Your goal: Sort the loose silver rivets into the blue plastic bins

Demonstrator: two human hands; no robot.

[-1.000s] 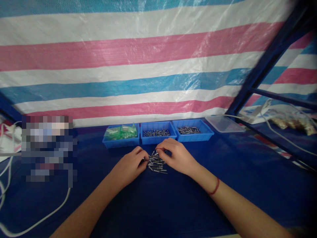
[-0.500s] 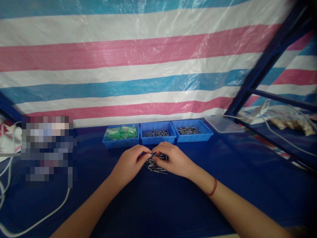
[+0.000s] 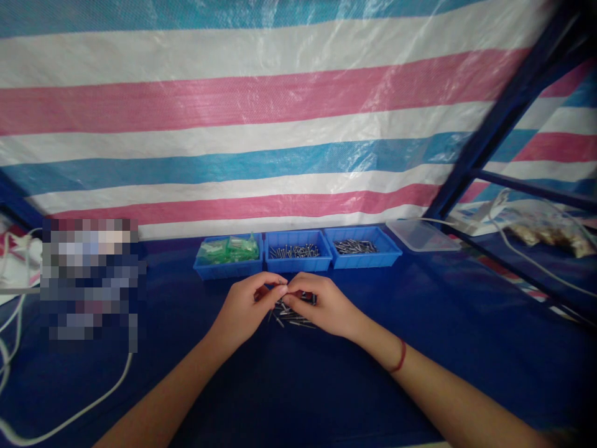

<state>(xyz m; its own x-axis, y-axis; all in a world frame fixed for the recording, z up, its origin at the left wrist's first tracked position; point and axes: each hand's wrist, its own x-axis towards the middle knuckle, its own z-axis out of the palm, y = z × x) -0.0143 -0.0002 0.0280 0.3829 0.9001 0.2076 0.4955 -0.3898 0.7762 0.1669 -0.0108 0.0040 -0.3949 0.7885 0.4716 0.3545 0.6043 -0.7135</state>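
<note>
My left hand [image 3: 243, 308] and my right hand [image 3: 330, 306] meet fingertip to fingertip over a loose pile of thin metal pop rivets [image 3: 295, 320] on the blue table. Both hands are closed in a pinch. Whatever lies between the fingertips is too small and covered to make out. My right hand hides part of the pile. Just beyond stand a blue bin [image 3: 298, 261] with similar metal pieces, a second blue bin [image 3: 364, 257] to its right with more of them, and a third blue bin [image 3: 228, 270] on the left with green plastic bags [image 3: 228, 250].
A clear plastic lid [image 3: 422, 236] lies right of the bins. A striped plastic sheet [image 3: 261, 112] hangs behind the table [image 3: 289, 392]. A dark frame post [image 3: 489, 124] rises at right. A white cable [image 3: 88, 407] curves at left near a blurred-out patch.
My fingertips have come closer together, now touching over the pile. A few rivets at the pile's left edge lie differently. The bins stay put.
</note>
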